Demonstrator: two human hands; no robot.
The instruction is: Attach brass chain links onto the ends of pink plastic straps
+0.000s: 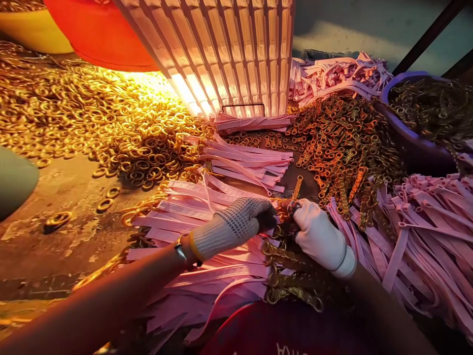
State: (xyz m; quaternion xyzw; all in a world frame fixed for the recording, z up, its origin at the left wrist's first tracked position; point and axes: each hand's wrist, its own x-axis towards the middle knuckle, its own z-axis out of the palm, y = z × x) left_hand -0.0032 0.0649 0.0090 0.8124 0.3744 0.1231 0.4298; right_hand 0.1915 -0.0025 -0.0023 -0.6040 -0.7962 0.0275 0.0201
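Observation:
My left hand (240,222), in a grey knit glove with dark dots, is closed at the right ends of a bundle of pink straps (188,209), pinching a strap end. Close beside it, my right hand (320,234) in a white glove is closed around a small gold-coloured metal link piece (284,206). The fingers hide most of that piece. Another gold link piece (298,187) lies just beyond the fingertips. Below my hands, gold link pieces (291,281) are attached along the straps' right ends, and gold rings (148,204) show along their left ends.
Loose gold rings (121,123) heap up at left, link pieces (343,143) at right. More pink straps (436,222) lie at far right and behind. A ribbed pale panel (229,54) stands ahead, near an orange container (107,34) and a purple tub (388,93).

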